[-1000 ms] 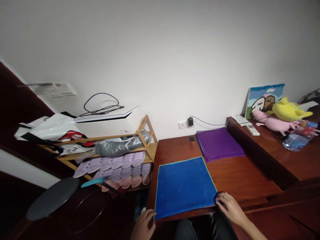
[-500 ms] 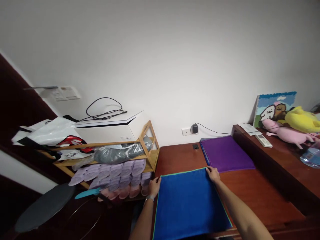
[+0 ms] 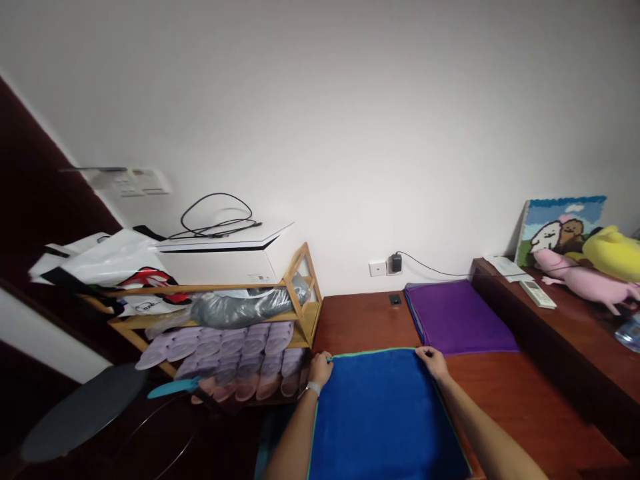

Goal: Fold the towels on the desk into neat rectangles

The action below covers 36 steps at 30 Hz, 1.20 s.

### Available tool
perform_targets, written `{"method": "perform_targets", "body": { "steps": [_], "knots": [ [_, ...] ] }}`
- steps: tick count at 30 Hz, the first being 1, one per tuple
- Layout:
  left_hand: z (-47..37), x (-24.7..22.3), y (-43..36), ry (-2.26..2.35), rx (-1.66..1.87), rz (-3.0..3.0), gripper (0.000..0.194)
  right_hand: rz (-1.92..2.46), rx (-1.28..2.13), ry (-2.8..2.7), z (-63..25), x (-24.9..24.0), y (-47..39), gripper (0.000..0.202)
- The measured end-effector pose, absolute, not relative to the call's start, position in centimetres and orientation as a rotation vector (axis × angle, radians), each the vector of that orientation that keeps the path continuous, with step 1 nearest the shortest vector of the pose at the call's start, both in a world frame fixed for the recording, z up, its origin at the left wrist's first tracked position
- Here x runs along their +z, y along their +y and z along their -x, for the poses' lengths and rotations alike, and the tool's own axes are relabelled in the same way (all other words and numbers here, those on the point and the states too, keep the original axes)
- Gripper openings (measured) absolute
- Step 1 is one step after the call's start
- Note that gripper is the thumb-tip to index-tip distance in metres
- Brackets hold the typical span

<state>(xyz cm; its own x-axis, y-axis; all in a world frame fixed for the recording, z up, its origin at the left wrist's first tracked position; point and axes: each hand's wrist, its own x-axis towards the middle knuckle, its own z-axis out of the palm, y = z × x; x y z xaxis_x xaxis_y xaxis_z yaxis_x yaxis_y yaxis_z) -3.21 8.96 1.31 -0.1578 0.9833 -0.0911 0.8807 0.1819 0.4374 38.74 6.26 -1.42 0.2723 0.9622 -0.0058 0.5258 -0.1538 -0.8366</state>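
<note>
A blue cloth (image 3: pixel 383 413) with a thin green edge lies spread on the reddish-brown wooden table (image 3: pixel 357 320). At its far left corner, my left hand (image 3: pixel 321 371) is closed, pinching the cloth's edge. My right hand (image 3: pixel 432 362) is at the far right corner, its thumb and fingers pressed together on the edge there. Just beyond my right hand lies a folded purple cloth (image 3: pixel 460 315), with a blue-grey layer showing along its left side.
Left of the table, a wooden rack (image 3: pixel 300 293) holds a white box (image 3: pixel 220 263), lilac slippers (image 3: pixel 233 340) and bags. A raised ledge (image 3: pixel 555 320) on the right carries a remote (image 3: pixel 537 293), a pink plush (image 3: pixel 585 280) and a yellow plush (image 3: pixel 617 253).
My left hand has moved right and now grips the blue cloth's corner, which looks slightly bunched. The camera view has shifted slightly. My right hand stays at its corner.
</note>
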Motion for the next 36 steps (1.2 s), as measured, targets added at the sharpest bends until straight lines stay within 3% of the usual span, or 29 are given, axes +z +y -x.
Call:
{"method": "perform_targets", "body": {
  "steps": [4, 9, 15, 18, 27, 36],
  "knots": [
    [3.4, 2.4, 8.7, 2.052, 0.393, -1.765, 0.014, 1.751, 0.744, -1.460, -39.6, 0.3, 5.7, 0.051],
    [3.2, 3.4, 7.7, 1.941, 0.429, -1.728, 0.034, 1.712, 0.736, -1.688, -40.2, 2.4, 4.8, 0.032],
    [3.3, 5.9, 6.4, 1.769, 0.549, -1.686, 0.008, 1.671, 0.770, -1.954, -41.2, 5.7, 3.5, 0.016],
    [4.1, 8.5, 5.9, 1.644, 0.609, -1.677, 0.013, 1.633, 0.778, -2.022, -42.4, 8.5, 3.3, 0.015],
    [8.1, 19.2, 1.6, 1.324, 0.650, -1.678, 0.042, 1.371, 0.796, -2.082, -46.0, 17.6, 0.6, 0.034],
    [8.8, 32.6, -3.0, 1.220, 0.736, -1.862, 0.044, 1.209, 0.705, -2.007, -48.8, 31.0, -4.7, 0.058]
  ]
}}
